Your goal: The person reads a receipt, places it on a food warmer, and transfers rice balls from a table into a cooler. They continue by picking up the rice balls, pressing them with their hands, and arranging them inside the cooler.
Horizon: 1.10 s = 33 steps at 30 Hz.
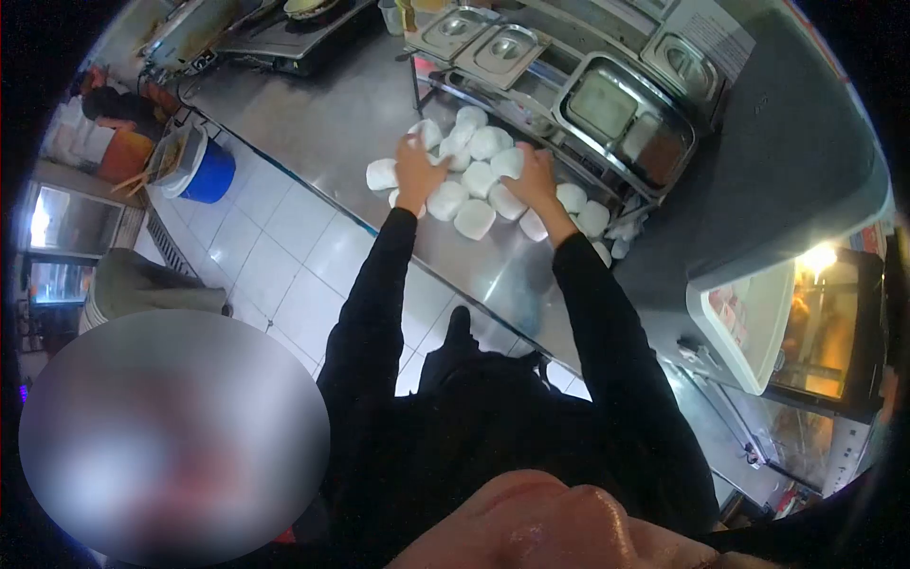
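White rounded pieces (pixel 476 218) are lying clustered on the steel desk (pixel 313 133); the left hand (pixel 420 174) is touching some toward the cluster's left, the right hand (pixel 534 180) some toward its right; both thumbs are standing apart from the fingers, though whether they are pinching anything I cannot tell; lidded metal pans (pixel 500 55) are sitting beyond; a blue bucket (pixel 210 175) is standing on the tiled floor (pixel 284 270).

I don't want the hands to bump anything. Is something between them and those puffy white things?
Nothing visible is. The left hand and the right hand are right at the white pieces on the steel counter. The lidded metal pans stand beyond those, not between.
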Each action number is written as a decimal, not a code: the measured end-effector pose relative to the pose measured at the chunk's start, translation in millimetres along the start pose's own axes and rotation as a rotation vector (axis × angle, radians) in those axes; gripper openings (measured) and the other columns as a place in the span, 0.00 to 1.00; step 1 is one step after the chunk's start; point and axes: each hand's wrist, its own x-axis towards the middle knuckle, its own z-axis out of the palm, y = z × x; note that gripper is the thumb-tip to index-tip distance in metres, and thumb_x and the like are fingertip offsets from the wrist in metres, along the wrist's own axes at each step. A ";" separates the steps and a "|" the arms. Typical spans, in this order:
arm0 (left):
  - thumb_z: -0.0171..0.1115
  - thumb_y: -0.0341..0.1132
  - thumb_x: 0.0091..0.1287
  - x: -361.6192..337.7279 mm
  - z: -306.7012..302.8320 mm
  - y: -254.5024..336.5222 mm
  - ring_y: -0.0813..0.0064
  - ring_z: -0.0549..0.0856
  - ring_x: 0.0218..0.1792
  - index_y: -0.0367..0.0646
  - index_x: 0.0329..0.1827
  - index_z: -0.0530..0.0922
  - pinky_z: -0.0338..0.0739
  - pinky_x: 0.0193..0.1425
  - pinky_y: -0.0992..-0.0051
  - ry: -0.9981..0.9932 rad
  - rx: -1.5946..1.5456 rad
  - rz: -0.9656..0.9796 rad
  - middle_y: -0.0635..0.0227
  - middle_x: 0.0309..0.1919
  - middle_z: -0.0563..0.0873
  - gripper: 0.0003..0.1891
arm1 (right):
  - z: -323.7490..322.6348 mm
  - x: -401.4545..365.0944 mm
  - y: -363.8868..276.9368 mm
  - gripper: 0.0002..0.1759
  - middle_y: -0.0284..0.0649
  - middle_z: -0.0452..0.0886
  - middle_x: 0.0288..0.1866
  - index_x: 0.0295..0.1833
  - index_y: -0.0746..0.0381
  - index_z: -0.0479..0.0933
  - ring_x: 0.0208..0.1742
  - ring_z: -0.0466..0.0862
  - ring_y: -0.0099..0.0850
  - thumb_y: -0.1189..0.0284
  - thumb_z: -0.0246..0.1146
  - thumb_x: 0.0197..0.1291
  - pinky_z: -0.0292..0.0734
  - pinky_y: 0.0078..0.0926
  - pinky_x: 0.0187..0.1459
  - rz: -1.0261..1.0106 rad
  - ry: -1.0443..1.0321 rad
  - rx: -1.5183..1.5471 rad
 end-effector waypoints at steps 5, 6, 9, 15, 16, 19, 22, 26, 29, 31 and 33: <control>0.77 0.50 0.43 30.1 66.1 27.1 0.31 0.58 0.69 0.67 0.73 0.60 0.64 0.64 0.38 -0.434 0.028 0.334 0.39 0.69 0.60 0.50 | 16.8 34.4 -11.2 0.48 0.64 0.61 0.67 0.67 0.56 0.65 0.67 0.65 0.60 0.58 0.77 0.36 0.67 0.47 0.65 0.123 -0.253 -0.099; 0.77 0.50 0.43 36.1 76.8 26.3 0.31 0.58 0.69 0.67 0.73 0.60 0.64 0.64 0.38 -0.441 0.013 0.347 0.39 0.69 0.60 0.50 | 13.8 29.3 -9.7 0.50 0.67 0.58 0.69 0.68 0.56 0.64 0.69 0.63 0.62 0.58 0.78 0.35 0.67 0.47 0.65 0.152 -0.324 -0.122; 0.77 0.54 0.35 47.0 112.4 21.9 0.27 0.55 0.70 0.70 0.74 0.60 0.56 0.62 0.26 -0.579 0.322 0.397 0.36 0.72 0.53 0.55 | 14.8 5.7 9.3 0.45 0.57 0.70 0.60 0.60 0.54 0.69 0.62 0.73 0.53 0.53 0.77 0.32 0.75 0.46 0.56 0.239 -0.256 -0.130; 0.82 0.48 0.31 64.8 111.1 45.9 0.49 0.78 0.60 0.54 0.69 0.66 0.75 0.59 0.53 -0.681 0.575 0.519 0.43 0.67 0.68 0.54 | -150.3 -139.3 -5.8 0.40 0.40 0.75 0.56 0.60 0.62 0.68 0.57 0.74 0.32 0.57 0.73 0.43 0.69 0.34 0.59 -0.130 -0.698 0.746; 0.81 0.49 0.30 75.0 112.9 44.4 0.49 0.78 0.59 0.51 0.67 0.68 0.75 0.59 0.55 -0.760 0.552 0.594 0.44 0.65 0.71 0.53 | -204.3 -160.1 -19.1 0.40 0.41 0.73 0.56 0.62 0.62 0.67 0.57 0.73 0.33 0.62 0.74 0.42 0.69 0.34 0.58 -0.296 -0.835 0.846; 0.77 0.48 0.33 76.8 131.4 30.6 0.52 0.79 0.56 0.55 0.62 0.72 0.71 0.60 0.50 -0.693 0.408 0.560 0.56 0.56 0.80 0.45 | -332.9 -229.9 -7.0 0.41 0.43 0.73 0.54 0.57 0.61 0.70 0.58 0.73 0.37 0.61 0.75 0.31 0.67 0.36 0.60 -0.425 -0.604 0.819; 0.75 0.48 0.36 62.4 96.1 63.3 0.51 0.80 0.54 0.53 0.60 0.73 0.70 0.63 0.53 -0.662 0.439 0.549 0.55 0.54 0.80 0.41 | -433.3 -263.4 20.6 0.39 0.40 0.71 0.55 0.57 0.58 0.70 0.58 0.72 0.34 0.63 0.73 0.32 0.67 0.33 0.59 -0.074 -0.030 0.694; 0.75 0.50 0.39 57.5 88.5 73.6 0.50 0.79 0.54 0.48 0.59 0.73 0.69 0.64 0.55 -0.498 0.402 0.530 0.53 0.53 0.79 0.41 | -467.5 -209.4 136.0 0.35 0.43 0.77 0.47 0.59 0.60 0.70 0.50 0.80 0.35 0.59 0.71 0.45 0.75 0.31 0.52 0.350 0.263 -0.041; 0.74 0.51 0.40 63.8 84.3 75.4 0.47 0.79 0.53 0.43 0.59 0.72 0.72 0.59 0.52 -0.328 0.334 0.463 0.51 0.52 0.79 0.41 | -452.9 -168.6 233.9 0.43 0.56 0.80 0.48 0.61 0.64 0.71 0.51 0.80 0.46 0.48 0.70 0.42 0.75 0.37 0.53 0.445 0.128 -0.288; 0.74 0.46 0.42 51.9 50.3 114.5 0.46 0.79 0.51 0.42 0.57 0.73 0.75 0.53 0.53 -0.263 0.255 0.315 0.50 0.52 0.78 0.37 | -430.4 -144.1 315.3 0.48 0.57 0.80 0.51 0.63 0.67 0.70 0.53 0.81 0.47 0.45 0.69 0.41 0.76 0.36 0.52 0.521 0.175 -0.203; 0.75 0.43 0.42 41.1 38.8 116.7 0.48 0.79 0.50 0.42 0.56 0.73 0.75 0.52 0.55 -0.272 0.059 0.328 0.51 0.51 0.78 0.35 | -431.4 -128.2 319.5 0.47 0.56 0.80 0.52 0.63 0.67 0.70 0.53 0.81 0.47 0.46 0.69 0.42 0.76 0.38 0.52 0.616 -0.047 -0.252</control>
